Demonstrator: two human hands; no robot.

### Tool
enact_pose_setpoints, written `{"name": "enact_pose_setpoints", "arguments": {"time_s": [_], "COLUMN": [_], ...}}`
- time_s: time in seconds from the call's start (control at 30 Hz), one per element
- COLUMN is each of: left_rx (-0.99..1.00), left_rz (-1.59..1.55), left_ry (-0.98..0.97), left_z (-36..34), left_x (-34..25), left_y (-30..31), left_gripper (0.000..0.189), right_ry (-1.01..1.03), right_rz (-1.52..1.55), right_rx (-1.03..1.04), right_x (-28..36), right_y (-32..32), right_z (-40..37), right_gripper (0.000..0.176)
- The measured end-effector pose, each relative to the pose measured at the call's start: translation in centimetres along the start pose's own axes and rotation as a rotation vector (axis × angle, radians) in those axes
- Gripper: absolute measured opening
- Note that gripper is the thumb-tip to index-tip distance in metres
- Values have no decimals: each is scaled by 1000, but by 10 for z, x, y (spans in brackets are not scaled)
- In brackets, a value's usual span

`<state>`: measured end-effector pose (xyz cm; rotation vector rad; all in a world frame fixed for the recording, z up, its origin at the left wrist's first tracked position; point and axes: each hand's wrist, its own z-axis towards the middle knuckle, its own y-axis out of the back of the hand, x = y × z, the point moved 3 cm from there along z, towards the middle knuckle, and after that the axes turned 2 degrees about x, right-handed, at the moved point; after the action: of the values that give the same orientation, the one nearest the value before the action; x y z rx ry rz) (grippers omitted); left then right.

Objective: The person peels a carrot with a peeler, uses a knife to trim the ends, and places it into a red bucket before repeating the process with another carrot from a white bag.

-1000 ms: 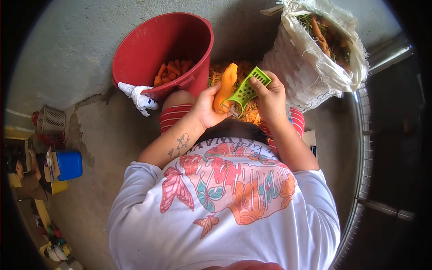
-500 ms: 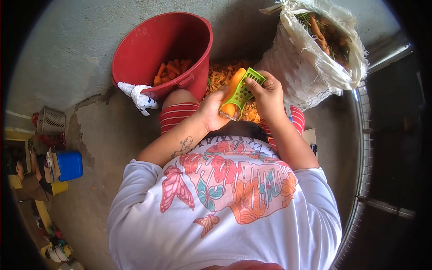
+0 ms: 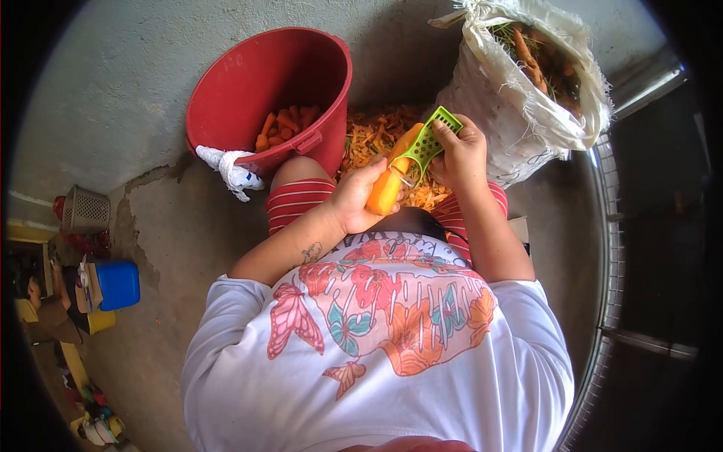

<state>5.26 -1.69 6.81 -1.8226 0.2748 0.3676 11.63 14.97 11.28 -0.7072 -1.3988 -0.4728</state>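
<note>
An orange peeled carrot point(image 3: 385, 193) lies in my left hand point(image 3: 357, 197), its fingers wrapped round the lower part. My right hand point(image 3: 461, 154) is closed on the upper end of a green peeler point(image 3: 426, 147) with slots and round holes. The peeler's blade end rests against the carrot's side, near its middle. Orange peelings point(image 3: 369, 139) lie in a heap beyond and beneath my hands. Several carrots point(image 3: 285, 126) sit inside the red bucket point(image 3: 230, 83) at the upper left.
A white cloth point(image 3: 230, 172) hangs on the bucket's near rim. At the upper right stands a white sack point(image 3: 493, 102) holding unpeeled carrots point(image 3: 530, 60). A grey perforated basket point(image 3: 86, 209) and a blue container point(image 3: 117, 285) are at the left. A metal-framed mesh edge runs along the right.
The peeler has shifted up and right along the carrot, and its blade end now sits near the carrot's middle. My right hand has moved slightly right. The carrot's lower end shows more.
</note>
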Motion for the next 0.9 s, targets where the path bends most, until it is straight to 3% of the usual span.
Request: {"name": "enact_pose_setpoints", "arguments": {"time_s": [0.23, 0.53, 0.63, 0.7, 0.77, 0.87, 0.9], "left_rx": [3, 4, 6, 8, -3, 20, 27], "left_rz": [6, 22, 30, 29, 29, -27, -40], "left_ry": [46, 59, 61, 60, 42, 16, 5], "left_z": [-1, 0, -1, -4, -6, -1, 3], "left_x": [1, -1, -2, -3, -8, -14, -14], "left_y": [1, 7, 14, 15, 14, 21, 25], "left_gripper": [35, 34, 34, 34, 35, 36, 37], "right_ry": [134, 145, 151, 302, 233, 35, -143], "right_rz": [-93, -79, -169, -400, -193, 515, 542], "right_rx": [-91, -146, -227, -357, -367, -35, 271], "right_x": [5, -9, -14, -22, -15, 4, 7], "right_y": [10, 21, 36, 68, 82, 44, 24], "right_z": [9, 27, 43, 66, 67, 39, 19], "right_gripper": [19, 20, 18, 16, 23, 25, 23]}}
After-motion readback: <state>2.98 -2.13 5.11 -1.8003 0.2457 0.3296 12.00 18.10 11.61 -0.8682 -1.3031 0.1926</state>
